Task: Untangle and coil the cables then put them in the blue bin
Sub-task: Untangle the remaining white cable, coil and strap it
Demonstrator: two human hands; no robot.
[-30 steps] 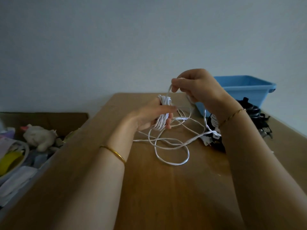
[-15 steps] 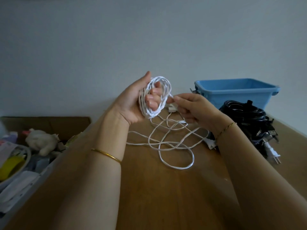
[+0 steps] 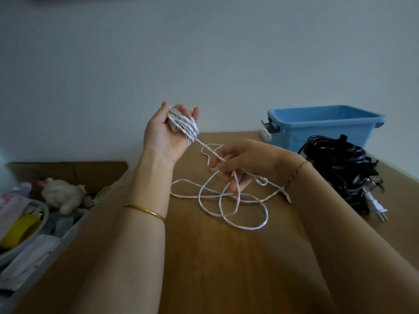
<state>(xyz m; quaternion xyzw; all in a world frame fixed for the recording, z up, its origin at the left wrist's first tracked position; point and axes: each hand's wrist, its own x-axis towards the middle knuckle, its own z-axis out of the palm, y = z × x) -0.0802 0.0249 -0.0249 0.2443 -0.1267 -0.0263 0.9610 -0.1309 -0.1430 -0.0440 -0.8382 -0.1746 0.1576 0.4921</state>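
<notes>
– Wooden table (image 3: 215,257) against a plain pale wall, is that where the hands are?
– Yes, both are raised over it. The left hand (image 3: 163,134) is up, palm toward the camera. The white cable (image 3: 184,126) is wound in many turns round its fingers, which curl over the coil.
– And the right hand (image 3: 247,162)?
– Lower, just to the right. Its thumb and forefinger pinch 1 strand running straight from the coil. The other fingers are loosely bent, with more strands passing among them.
– The rest of that cable?
– Loose loops lie on the table below the right hand, crossing each other.
– The blue bin (image 3: 317,137)?
– At the table's far right, well apart from both hands. I can't tell what's inside. 1 heap of black cables (image 3: 335,159) sits just in front of it, with a white plug (image 3: 375,207) at its near edge.
– And on the left?
– A cardboard box (image 3: 68,171) of odds and ends, a plush toy (image 3: 62,196) among them.
</notes>
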